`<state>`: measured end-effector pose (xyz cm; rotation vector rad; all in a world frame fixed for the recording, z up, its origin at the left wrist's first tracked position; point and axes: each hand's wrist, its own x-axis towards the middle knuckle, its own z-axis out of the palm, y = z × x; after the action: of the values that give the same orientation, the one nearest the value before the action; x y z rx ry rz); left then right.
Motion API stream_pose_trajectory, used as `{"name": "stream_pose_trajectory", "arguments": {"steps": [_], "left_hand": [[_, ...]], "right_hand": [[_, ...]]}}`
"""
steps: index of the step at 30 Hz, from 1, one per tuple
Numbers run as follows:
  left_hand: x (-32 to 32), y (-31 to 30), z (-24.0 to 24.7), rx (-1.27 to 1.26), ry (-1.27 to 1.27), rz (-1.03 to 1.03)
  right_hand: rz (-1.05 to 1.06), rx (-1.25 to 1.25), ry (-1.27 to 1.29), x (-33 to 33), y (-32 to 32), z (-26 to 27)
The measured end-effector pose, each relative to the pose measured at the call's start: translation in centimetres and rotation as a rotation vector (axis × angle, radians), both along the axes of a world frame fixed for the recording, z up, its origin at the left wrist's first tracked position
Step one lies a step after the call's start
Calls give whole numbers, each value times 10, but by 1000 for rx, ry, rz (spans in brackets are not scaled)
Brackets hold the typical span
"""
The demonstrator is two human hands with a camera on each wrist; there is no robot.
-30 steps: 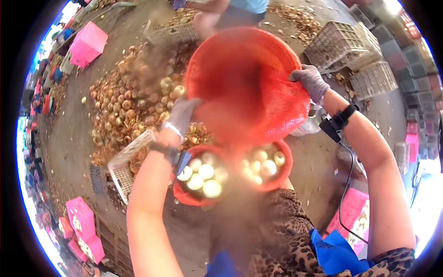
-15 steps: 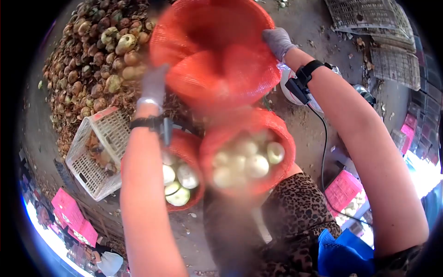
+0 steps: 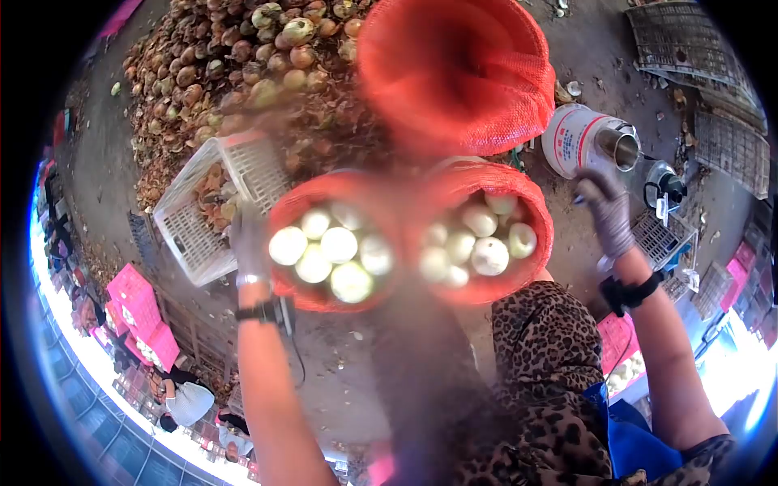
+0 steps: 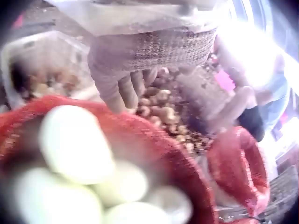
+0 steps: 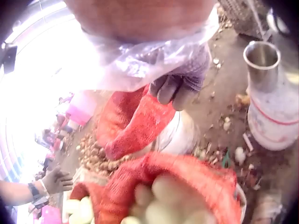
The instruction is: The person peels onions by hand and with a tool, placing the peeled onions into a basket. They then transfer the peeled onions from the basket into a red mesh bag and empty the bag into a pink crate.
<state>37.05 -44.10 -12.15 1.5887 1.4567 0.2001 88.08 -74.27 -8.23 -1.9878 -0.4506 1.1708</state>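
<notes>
My gloved left hand (image 3: pixel 247 239), blurred in the head view, hangs beside the left red mesh bag (image 3: pixel 324 185), which holds several peeled onions (image 3: pixel 338 245). Its fingers look loose and hold nothing in the left wrist view. To the right, my gloved right hand (image 3: pixel 606 212) hovers past the second red mesh bag (image 3: pixel 535 206), also filled with peeled onions (image 3: pixel 489 256). Its fingers (image 5: pixel 184 99) are loosely bent, with nothing visible in them. Beyond both stands a third red mesh bag (image 3: pixel 519 105), mouth wide open, over a white bucket (image 5: pixel 180 135).
A pile of unpeeled onions (image 3: pixel 186 77) covers the ground at the far left. A white crate (image 3: pixel 207 267) of skins lies tilted near my left hand. At right stand a white tub (image 3: pixel 567 142) with a metal cup (image 3: pixel 624 152) and grey crates (image 3: pixel 681 40).
Both hands have let go of the third mesh bag and come back toward my body. That bag now stands beyond the two filled ones. The head view has shifted.
</notes>
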Motion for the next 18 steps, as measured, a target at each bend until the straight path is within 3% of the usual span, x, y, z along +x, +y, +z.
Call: {"name": "stream_pose_trajectory", "arguments": {"steps": [1,3,4,5,6,8,9,10,11,13,14,15,18], "left_hand": [[-32,-17,7,-205,-257,417],[-80,-58,1,-179,-14,847],[-82,-77,8,-119,87,769],[-77,-92,17,-57,181,689],[-66,-105,23,-92,94,665],[-41,-133,34,-132,-72,634],[-33,-149,31,-375,-293,662],[1,-164,44,-430,-189,516],[23,-179,42,-648,-129,477],[34,-220,4,-1103,-321,379],[27,-239,-21,-1325,-614,374],[24,-261,-49,-1345,-615,246],[44,-296,-87,-932,-293,-69]], "right_hand": [[86,11,3,-25,0,4],[286,-39,-83,-67,1,7],[240,-76,-1,-85,21,33],[300,5,-184,-86,7,9],[160,18,-327,-88,-7,-16],[104,-175,-423,-73,-20,-44],[70,-268,-430,-67,-25,-51],[197,-259,-429,-60,-32,-61],[323,-245,-425,-50,-39,-73],[205,-267,-170,-35,-39,-106],[-31,-297,75,-29,-29,-125],[-264,-322,326,-28,-26,-141],[-222,-235,736,-31,-4,-147]]}}
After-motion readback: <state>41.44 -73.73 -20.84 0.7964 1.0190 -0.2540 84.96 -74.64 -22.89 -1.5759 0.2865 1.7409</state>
